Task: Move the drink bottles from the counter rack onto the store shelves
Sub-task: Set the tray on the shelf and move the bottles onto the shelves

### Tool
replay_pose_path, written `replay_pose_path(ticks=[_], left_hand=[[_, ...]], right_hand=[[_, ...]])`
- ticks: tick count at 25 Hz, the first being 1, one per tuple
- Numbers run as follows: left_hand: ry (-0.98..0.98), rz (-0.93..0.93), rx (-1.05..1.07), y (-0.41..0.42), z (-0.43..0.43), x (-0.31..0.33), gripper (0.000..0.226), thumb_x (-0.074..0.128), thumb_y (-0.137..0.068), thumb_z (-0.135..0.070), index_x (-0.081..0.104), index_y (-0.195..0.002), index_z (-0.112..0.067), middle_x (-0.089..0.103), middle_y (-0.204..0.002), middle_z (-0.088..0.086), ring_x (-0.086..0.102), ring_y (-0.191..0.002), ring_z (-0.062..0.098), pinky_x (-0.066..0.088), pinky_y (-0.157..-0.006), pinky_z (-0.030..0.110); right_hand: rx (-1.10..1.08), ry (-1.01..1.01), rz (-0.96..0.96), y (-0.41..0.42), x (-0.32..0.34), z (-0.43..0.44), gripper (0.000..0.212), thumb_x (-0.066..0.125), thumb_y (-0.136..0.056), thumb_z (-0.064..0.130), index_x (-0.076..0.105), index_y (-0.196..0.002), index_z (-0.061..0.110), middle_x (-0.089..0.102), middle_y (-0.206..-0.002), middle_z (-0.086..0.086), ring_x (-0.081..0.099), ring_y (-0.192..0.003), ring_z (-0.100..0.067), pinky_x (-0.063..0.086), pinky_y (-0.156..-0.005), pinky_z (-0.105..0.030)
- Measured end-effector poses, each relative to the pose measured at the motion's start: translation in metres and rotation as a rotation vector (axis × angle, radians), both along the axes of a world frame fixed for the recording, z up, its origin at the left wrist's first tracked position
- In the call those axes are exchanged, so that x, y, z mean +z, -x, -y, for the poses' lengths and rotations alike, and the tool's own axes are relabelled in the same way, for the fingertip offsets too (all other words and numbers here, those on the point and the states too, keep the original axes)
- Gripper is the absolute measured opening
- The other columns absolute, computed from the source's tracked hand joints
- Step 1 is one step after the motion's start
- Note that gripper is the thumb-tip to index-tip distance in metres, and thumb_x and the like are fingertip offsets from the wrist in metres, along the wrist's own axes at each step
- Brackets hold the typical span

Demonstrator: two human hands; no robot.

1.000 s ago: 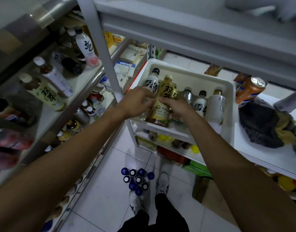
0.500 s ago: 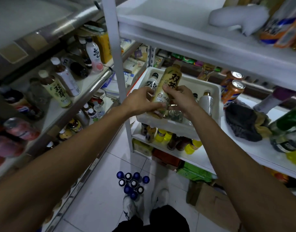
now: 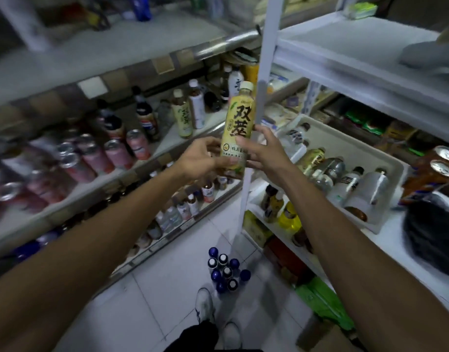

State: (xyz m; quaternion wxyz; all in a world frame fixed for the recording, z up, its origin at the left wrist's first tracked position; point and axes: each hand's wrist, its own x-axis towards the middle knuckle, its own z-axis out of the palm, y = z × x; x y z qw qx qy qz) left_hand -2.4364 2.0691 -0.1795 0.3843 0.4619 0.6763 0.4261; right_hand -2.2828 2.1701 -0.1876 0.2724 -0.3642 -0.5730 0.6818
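A yellow-labelled tea bottle with a cream cap stands upright in the air, in front of a white shelf post. My left hand grips its lower part from the left, and my right hand holds it from the right with the fingers round the label. To the right, the white tray on the counter rack holds several more bottles lying inside. On the left, the store shelf carries a matching tea bottle, a white bottle and dark cola bottles.
Pink cans crowd the left shelf's near end. A white post rises between shelf and rack. Orange cans and a dark cloth lie right of the tray. Blue-capped bottles stand on the tiled floor by my shoes.
Both hands have lifted the tea bottle out of the tray and carried it up and leftward, toward the left shelf. The view has turned left with it.
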Motion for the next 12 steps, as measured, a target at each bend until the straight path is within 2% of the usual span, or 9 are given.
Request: replay_pose_path(ticks=[3,5,7,9,12], left_hand=[[-0.054,-0.008,0.103,0.028,0.045,0.013,0.051,0.077,-0.078,-0.011,0.055,-0.124,-0.002,0.067,-0.111,0.006,0.066,-0.093,0.01,0.055,-0.073,0.018],[-0.095,-0.015,0.173,0.049,0.073,0.021,0.05,0.078,-0.077,-0.011,0.055,-0.121,-0.006,0.068,-0.108,0.003,0.067,-0.096,0.013,0.054,-0.074,0.02],[-0.136,-0.055,0.265,0.072,0.104,0.029,0.058,0.08,-0.075,-0.021,0.055,-0.125,-0.006,0.067,-0.114,0.005,0.065,-0.104,0.019,0.055,-0.086,0.032],[-0.148,-0.158,0.31,0.094,0.132,0.038,0.069,0.079,-0.073,-0.037,0.053,-0.131,-0.01,0.067,-0.118,0.002,0.065,-0.107,0.017,0.053,-0.093,0.04],[-0.108,-0.352,0.355,0.126,0.175,0.055,0.072,0.073,-0.072,-0.051,0.053,-0.132,-0.016,0.069,-0.112,-0.008,0.068,-0.097,0.005,0.056,-0.089,0.036]], right_hand=[[0.12,-0.093,0.033,0.044,0.014,0.025,0.045,0.078,-0.083,0.029,0.059,-0.122,0.018,0.069,-0.119,-0.002,0.068,-0.105,-0.019,0.057,-0.09,-0.047],[0.19,-0.144,0.037,0.075,0.027,0.042,0.037,0.079,-0.082,0.03,0.066,-0.113,0.016,0.073,-0.111,-0.003,0.069,-0.103,-0.019,0.055,-0.093,-0.051],[0.264,-0.215,0.02,0.106,0.042,0.061,0.028,0.08,-0.08,0.031,0.067,-0.104,0.022,0.073,-0.108,-0.001,0.07,-0.102,-0.02,0.056,-0.091,-0.051],[0.325,-0.331,0.007,0.137,0.057,0.079,0.024,0.081,-0.078,0.036,0.066,-0.097,0.029,0.073,-0.106,0.003,0.07,-0.1,-0.018,0.057,-0.089,-0.05],[0.39,-0.423,-0.021,0.186,0.075,0.107,0.029,0.082,-0.075,0.039,0.064,-0.098,0.033,0.071,-0.107,0.005,0.068,-0.103,-0.017,0.055,-0.091,-0.047]])
